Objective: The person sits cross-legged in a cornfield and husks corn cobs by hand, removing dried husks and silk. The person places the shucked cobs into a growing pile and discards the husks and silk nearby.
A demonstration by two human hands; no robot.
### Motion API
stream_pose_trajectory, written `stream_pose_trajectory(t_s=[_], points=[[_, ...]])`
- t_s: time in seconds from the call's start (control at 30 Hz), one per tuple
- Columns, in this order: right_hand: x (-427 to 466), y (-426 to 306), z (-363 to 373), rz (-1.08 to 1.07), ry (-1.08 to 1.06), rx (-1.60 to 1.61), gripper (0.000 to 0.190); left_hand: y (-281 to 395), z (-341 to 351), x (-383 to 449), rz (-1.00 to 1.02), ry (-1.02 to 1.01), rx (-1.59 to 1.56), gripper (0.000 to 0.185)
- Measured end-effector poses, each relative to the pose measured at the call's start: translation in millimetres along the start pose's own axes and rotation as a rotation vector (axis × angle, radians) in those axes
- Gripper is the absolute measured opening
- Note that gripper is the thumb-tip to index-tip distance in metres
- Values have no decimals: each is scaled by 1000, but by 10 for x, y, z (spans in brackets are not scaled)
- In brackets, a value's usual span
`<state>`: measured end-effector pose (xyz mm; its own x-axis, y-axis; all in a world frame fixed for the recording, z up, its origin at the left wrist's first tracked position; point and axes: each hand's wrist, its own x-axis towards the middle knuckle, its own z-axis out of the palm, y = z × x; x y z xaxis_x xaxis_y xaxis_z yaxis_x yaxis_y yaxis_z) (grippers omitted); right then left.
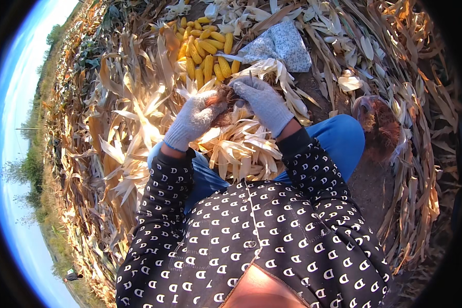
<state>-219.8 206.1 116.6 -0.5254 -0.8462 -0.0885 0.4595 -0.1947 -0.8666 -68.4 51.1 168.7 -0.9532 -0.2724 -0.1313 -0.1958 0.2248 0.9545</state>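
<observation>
My left hand (198, 115), in a pale knitted work glove, holds a tuft of reddish-brown corn silk (220, 101). Close beside it, my right hand (258, 98), gloved alike, has its fingers closed at the tuft's right edge. A thin dark pointed thing (250, 78) sticks up from the right glove; its lower part is hidden. Pale dry corn husks (238, 148) lie beneath both hands, between my knees. Just beyond the hands is a pile of husked yellow corn cobs (208, 46).
A speckled grey-white cloth (288, 46) lies right of the cobs. A clear plastic bag of corn silk (381, 123) sits beyond my right knee (337, 138). Dry corn stalks (412, 184) cover the ground on both sides. Another person (73, 275) is far off at the lower left.
</observation>
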Motion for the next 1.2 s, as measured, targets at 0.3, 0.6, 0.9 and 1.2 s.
stream_pose_trajectory(t_s=[0.3, 0.6, 0.9, 1.2], points=[[-162, -280, -101, -98, -101, -61, 42, 226, 2, -94, -146, -24, 16, 30], [-117, -217, -157, -151, 135, -313, 28, 457, 70, -138, -236, -47, -113, 29], [-86, -237, -402, -211, 270, -701, 37, 342, -38, -259, -244, 159, -282, 32], [-137, -190, -148, -265, -211, -810, 41, 249, -99, -176, -226, -272, -69, 36]])
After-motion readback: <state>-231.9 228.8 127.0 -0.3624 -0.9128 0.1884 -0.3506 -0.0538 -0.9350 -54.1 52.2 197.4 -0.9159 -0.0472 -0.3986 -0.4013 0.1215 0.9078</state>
